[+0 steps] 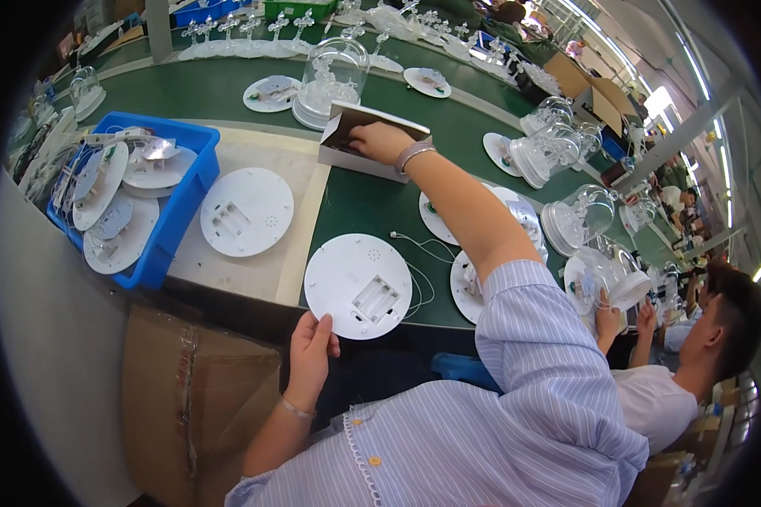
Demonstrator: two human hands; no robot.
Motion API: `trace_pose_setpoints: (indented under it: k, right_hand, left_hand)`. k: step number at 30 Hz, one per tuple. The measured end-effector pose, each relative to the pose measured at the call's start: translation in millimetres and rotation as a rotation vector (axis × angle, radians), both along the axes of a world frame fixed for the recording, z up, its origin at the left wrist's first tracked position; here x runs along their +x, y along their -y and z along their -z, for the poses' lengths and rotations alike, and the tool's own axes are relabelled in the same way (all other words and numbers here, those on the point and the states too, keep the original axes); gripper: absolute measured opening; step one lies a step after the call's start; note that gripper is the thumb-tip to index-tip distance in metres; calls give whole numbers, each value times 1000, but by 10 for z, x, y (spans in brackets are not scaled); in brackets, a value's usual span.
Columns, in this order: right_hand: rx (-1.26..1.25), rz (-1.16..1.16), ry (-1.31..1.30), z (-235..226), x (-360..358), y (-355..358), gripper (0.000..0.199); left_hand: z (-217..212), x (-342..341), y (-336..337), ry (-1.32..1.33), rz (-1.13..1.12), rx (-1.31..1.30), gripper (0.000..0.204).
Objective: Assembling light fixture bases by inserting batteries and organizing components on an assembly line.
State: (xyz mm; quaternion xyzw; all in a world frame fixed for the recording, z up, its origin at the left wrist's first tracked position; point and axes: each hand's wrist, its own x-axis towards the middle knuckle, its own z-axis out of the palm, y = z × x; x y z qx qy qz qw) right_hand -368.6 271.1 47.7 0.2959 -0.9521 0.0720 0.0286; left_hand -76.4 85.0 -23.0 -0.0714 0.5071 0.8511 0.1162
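Left hand [311,342] has its grip clamped on the near edge of a white round base [358,286], underside up with the battery slot showing, resting at the table [372,198] edge. Right hand [380,141] reaches into a small cardboard box [365,144] further back; fingers are inside, so I can't tell if that grip is closed on anything. Progress-wise: one more base [247,211] waits on the left, a blue bin [173,207] holds a stack of discs, and finished-looking clear domes [333,76] sit beyond, so probably mid-batch. Brown carton [199,397] under the table, plain sides.
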Motion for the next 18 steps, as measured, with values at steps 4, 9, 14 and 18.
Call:
trace_pose_setpoints:
  k: [4, 9, 14, 18]
  right_hand:
    - [-187, -61, -11, -77, 177, -44, 25]
    - [-732, 102, 361, -166, 596, -21, 26]
    - [-998, 171, 690, -348, 1311, -5, 30]
    - [-1117, 181, 805, -390, 1771, -7, 25]
  left_hand:
    - [44, 10, 22, 15, 1, -35, 15]
    - [13, -22, 44, 76, 42, -191, 24]
    - [-96, -69, -15, 33, 101, -214, 34]
    - [-96, -70, -74, 22, 120, -179, 32]
